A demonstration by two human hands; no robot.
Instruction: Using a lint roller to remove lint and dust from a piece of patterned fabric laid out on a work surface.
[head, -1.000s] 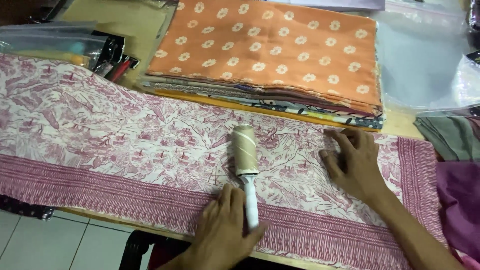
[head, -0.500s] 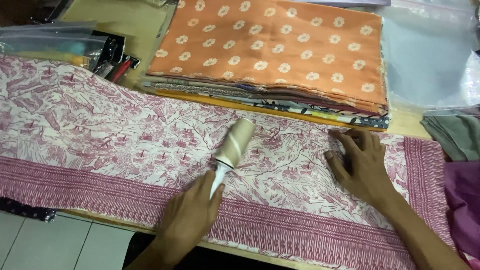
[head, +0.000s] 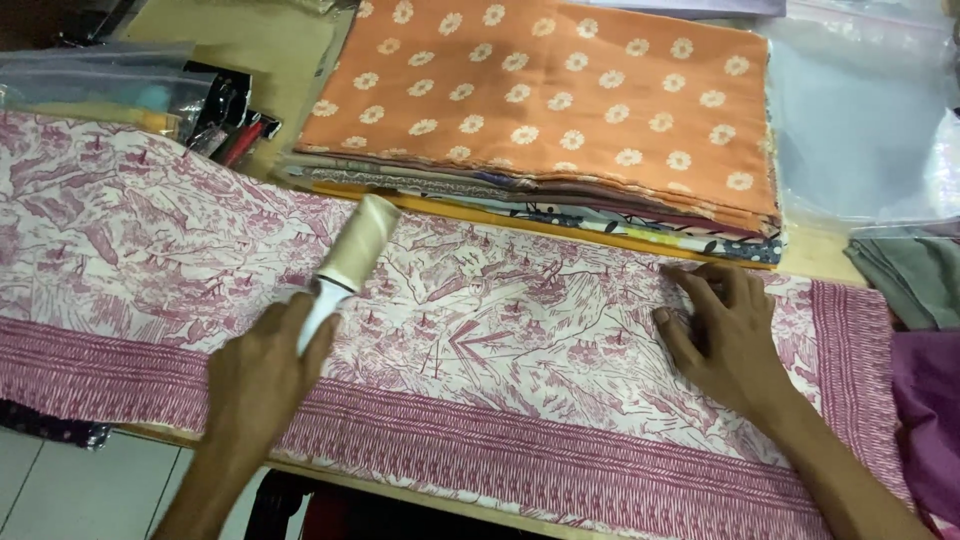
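Note:
A white cloth printed in dark pink, with a striped pink border (head: pixel 560 340), lies spread across the table. My left hand (head: pixel 262 372) grips the white handle of a lint roller (head: pixel 352 256), whose cream roll rests tilted on the cloth, pointing up and to the right. My right hand (head: pixel 722 335) lies flat on the cloth at the right, fingers spread, pressing it down.
A stack of folded fabrics topped by an orange cloth with white flowers (head: pixel 560 100) sits behind the printed cloth. Clear plastic bags (head: pixel 860 120) lie at the back right, grey and purple cloths (head: pixel 920 290) at the right, pens and a plastic pouch (head: pixel 200 110) at the back left.
My left hand has slid the lint roller leftwards over the cloth, tilting it. My right hand has stayed pressed on the fabric.

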